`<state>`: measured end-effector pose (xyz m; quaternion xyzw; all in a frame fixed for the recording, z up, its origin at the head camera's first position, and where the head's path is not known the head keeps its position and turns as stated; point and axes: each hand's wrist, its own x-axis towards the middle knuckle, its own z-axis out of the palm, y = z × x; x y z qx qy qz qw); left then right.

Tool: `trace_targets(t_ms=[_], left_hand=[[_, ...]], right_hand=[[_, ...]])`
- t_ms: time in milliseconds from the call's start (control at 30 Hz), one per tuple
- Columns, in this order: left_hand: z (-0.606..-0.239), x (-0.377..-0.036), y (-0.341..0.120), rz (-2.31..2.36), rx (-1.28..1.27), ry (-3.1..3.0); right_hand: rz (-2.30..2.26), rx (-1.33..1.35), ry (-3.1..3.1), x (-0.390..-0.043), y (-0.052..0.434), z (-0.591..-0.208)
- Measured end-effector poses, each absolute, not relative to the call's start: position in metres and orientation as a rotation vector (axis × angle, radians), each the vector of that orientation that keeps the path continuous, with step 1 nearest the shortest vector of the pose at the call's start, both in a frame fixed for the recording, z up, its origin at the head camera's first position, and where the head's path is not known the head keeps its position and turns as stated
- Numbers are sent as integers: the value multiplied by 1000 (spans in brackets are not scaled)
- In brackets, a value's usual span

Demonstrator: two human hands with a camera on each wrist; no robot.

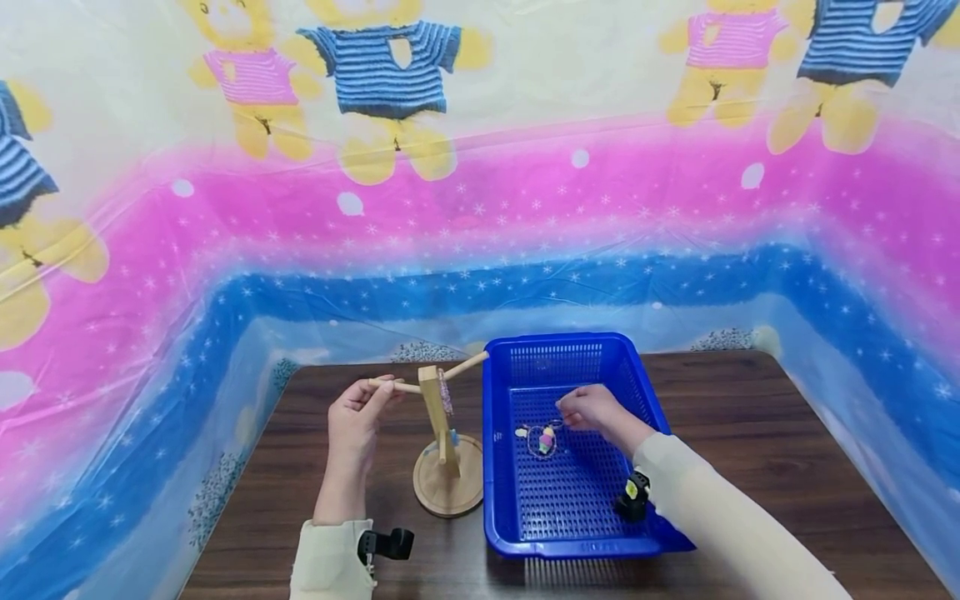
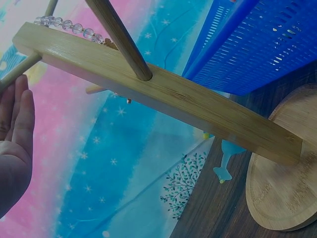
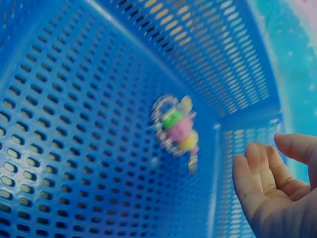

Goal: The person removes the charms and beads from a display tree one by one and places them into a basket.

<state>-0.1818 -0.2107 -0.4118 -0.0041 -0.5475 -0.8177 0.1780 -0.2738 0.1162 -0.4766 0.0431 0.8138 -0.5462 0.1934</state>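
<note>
1. With the left hand (image 1: 356, 421): pinching the outer end of an upper peg (image 1: 405, 387) on the wooden stand (image 1: 437, 417). With the right hand (image 1: 592, 408): loosely bent at the fingers, gap left at the thumb, nothing visibly gripped, above the basket (image 1: 492, 492).
2. On the basket floor: charm bracelet (image 1: 547, 440), near the right fingertips but apart.
3. Could tip or twist the stand by pulling hard on that peg; tall post, small round base (image 1: 448, 504).
4. Could jolt the beaded bracelet (image 1: 447, 398) along the opposite peg (image 1: 467, 365) likewise.
5. Might snag charms in the mesh floor by lifting at a slant.
6. In the way: basket wall between stand and charm bracelet; opposite peg close to rim, contact uncertain.
7. Also around: blue trinket (image 2: 230, 150) low by the post, brown table (image 1: 750, 433), patterned curtain (image 1: 465, 296) behind.
</note>
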Motion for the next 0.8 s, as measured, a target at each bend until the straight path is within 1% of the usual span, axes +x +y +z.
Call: trace_targets(t_ms=[333, 800], left_hand=[[-412, -182, -211, -2320, 1, -1549], [-414, -184, -212, -2351, -10, -1513]], right_hand=[[-1599, -81, 2243, -254, 102, -440], [-1941, -237, 2091, -232, 69, -409]])
